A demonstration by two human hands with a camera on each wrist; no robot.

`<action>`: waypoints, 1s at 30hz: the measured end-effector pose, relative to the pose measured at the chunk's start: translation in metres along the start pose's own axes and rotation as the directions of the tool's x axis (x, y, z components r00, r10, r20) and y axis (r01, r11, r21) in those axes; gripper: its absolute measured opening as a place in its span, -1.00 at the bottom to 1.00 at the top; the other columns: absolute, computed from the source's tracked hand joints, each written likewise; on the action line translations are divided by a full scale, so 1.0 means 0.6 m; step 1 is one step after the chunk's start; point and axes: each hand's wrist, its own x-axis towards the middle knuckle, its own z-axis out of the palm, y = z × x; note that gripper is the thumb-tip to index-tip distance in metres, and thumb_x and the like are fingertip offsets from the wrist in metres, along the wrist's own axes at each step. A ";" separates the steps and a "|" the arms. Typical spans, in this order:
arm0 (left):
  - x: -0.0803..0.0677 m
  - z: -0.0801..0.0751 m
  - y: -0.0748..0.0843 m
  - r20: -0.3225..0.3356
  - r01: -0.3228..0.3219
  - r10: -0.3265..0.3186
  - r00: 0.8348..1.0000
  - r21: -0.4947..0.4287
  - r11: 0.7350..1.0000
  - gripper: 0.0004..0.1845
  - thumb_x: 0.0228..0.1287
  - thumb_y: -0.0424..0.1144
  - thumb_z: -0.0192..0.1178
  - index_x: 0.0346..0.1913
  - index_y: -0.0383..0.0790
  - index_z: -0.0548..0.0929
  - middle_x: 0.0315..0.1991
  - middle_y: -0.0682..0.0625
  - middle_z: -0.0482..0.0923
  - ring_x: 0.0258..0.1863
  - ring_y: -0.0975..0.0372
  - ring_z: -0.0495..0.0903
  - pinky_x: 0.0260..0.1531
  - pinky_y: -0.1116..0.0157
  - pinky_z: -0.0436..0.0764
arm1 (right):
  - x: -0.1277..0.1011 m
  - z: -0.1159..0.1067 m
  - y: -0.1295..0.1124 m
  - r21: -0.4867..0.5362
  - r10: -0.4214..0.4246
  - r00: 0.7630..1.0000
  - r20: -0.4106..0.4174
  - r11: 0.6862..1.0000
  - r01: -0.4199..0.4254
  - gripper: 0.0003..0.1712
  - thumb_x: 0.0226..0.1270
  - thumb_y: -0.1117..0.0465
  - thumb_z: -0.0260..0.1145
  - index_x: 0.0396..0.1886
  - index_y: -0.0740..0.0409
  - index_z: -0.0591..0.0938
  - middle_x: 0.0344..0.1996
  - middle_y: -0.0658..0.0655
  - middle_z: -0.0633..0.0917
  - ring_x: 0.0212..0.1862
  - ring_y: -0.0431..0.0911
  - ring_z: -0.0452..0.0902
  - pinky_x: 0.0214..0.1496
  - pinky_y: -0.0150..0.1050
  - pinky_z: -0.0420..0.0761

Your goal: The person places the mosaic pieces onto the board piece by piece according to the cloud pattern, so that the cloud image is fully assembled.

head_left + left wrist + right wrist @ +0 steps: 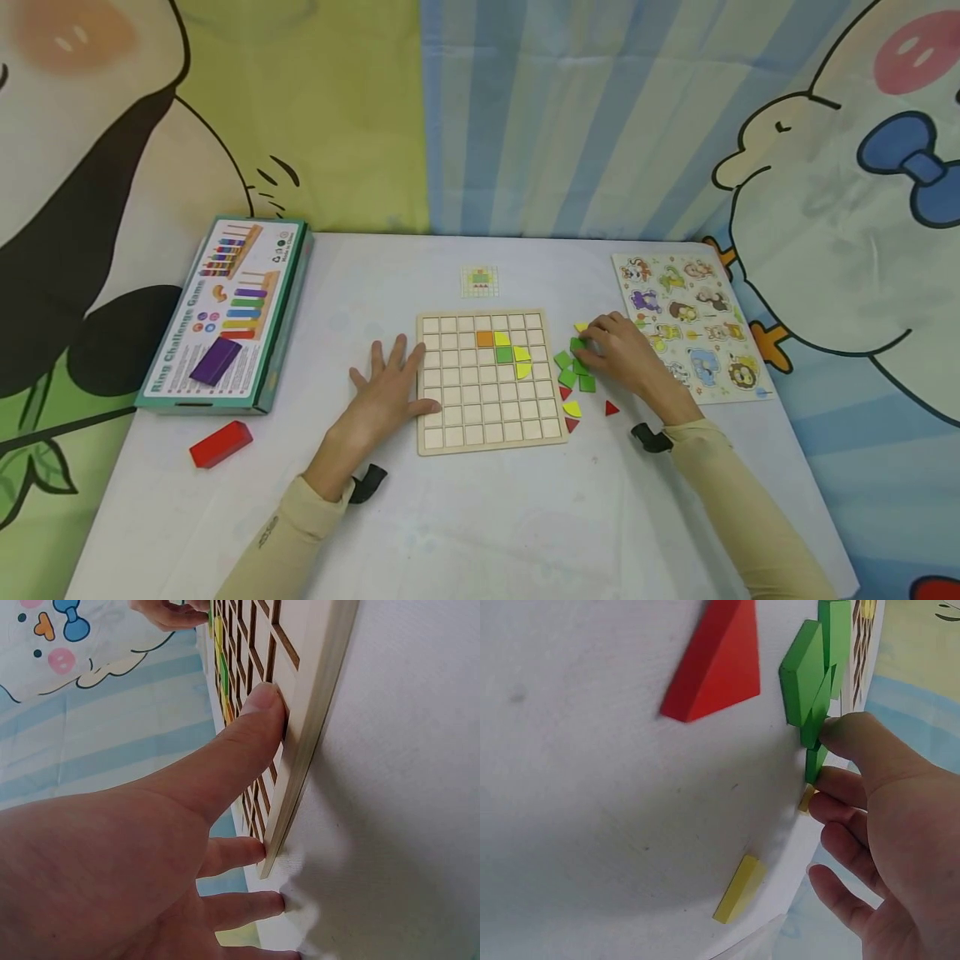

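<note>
A wooden grid board (450, 417) lies mid-table with an orange tile (485, 339), a green tile (504, 355) and yellow tiles (522, 354) set in its upper cells. My left hand (390, 379) lies flat with fingers spread at the board's left edge; in the left wrist view its thumb (255, 712) presses on the board (315, 690). My right hand (618, 350) is at the loose tiles right of the board. Its thumb and forefinger pinch a green tile (814, 754) in the green cluster (567, 377). A red triangle (716, 664) and a yellow tile (739, 889) lie close by.
A small pattern card (480, 282) lies behind the board. An animal peg puzzle (690, 325) sits at the right. At the left, a game box (225, 317) carries a purple block (214, 360), with a red block (220, 443) in front. More loose tiles (572, 409) lie by the board's lower right corner.
</note>
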 end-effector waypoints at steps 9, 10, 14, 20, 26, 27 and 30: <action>0.001 0.000 0.002 -0.002 0.006 -0.006 1.000 0.003 1.000 0.10 0.18 0.10 0.42 0.62 -0.24 0.04 0.62 -0.41 -0.22 0.53 -0.48 -0.35 0.16 -0.65 -0.12 | 0.004 -0.001 -0.006 0.014 -0.050 0.998 -0.044 0.999 0.051 -0.68 0.21 0.05 0.54 -0.19 0.19 0.76 -0.13 0.16 0.73 -0.03 0.05 0.54 0.07 0.00 0.60; 0.001 0.000 0.002 -0.001 0.006 -0.006 1.000 0.002 1.000 0.10 0.18 0.10 0.42 0.62 -0.24 0.04 0.62 -0.41 -0.22 0.53 -0.48 -0.35 0.17 -0.65 -0.12 | 0.005 -0.001 -0.010 0.033 -0.070 0.996 -0.064 0.997 0.072 -0.70 0.20 0.07 0.55 -0.21 0.19 0.76 -0.14 0.16 0.73 -0.04 0.04 0.54 0.06 0.00 0.60; 0.001 0.000 0.002 0.000 0.007 -0.007 1.000 0.000 1.000 0.10 0.18 0.10 0.42 0.62 -0.24 0.04 0.62 -0.41 -0.23 0.53 -0.47 -0.35 0.17 -0.65 -0.13 | 0.015 -0.001 -0.035 0.077 -0.154 0.982 -0.114 0.984 0.163 -0.72 0.15 0.11 0.58 -0.26 0.19 0.75 -0.19 0.13 0.73 -0.07 0.02 0.54 0.02 -0.05 0.60; 0.001 -0.001 0.001 0.002 0.010 -0.010 1.000 -0.001 1.000 0.11 0.18 0.10 0.42 0.62 -0.24 0.03 0.62 -0.40 -0.24 0.53 -0.47 -0.36 0.18 -0.65 -0.13 | 0.039 0.009 -0.091 0.064 -0.251 0.962 -0.107 0.964 0.259 -0.68 0.11 0.10 0.60 -0.25 0.21 0.74 -0.22 0.11 0.72 -0.09 0.02 0.55 -0.03 -0.07 0.59; 0.001 -0.002 0.001 0.009 0.012 -0.012 1.000 -0.002 1.000 0.11 0.18 0.10 0.42 0.62 -0.24 0.03 0.62 -0.39 -0.24 0.53 -0.46 -0.36 0.18 -0.65 -0.13 | 0.056 0.026 -0.138 0.046 -0.313 0.948 -0.055 0.948 0.316 -0.68 0.20 0.05 0.56 -0.21 0.18 0.75 -0.20 0.07 0.71 -0.07 -0.01 0.53 0.00 -0.10 0.55; 0.001 -0.002 0.001 0.009 0.012 -0.012 1.000 0.000 1.000 0.11 0.18 0.11 0.42 0.62 -0.24 0.03 0.62 -0.39 -0.24 0.53 -0.46 -0.35 0.18 -0.65 -0.13 | 0.058 0.030 -0.142 0.040 -0.322 0.945 -0.050 0.945 0.324 -0.69 0.20 0.05 0.55 -0.21 0.17 0.75 -0.20 0.06 0.71 -0.06 -0.02 0.53 0.01 -0.10 0.55; 0.001 -0.002 0.001 0.008 0.008 -0.008 1.000 0.004 1.000 0.11 0.18 0.11 0.42 0.62 -0.24 0.04 0.62 -0.40 -0.23 0.53 -0.47 -0.35 0.17 -0.65 -0.12 | 0.061 0.037 -0.152 0.013 -0.341 0.939 -0.041 0.940 0.342 -0.69 0.21 0.03 0.54 -0.21 0.15 0.75 -0.19 0.03 0.71 -0.07 -0.04 0.54 0.00 -0.12 0.55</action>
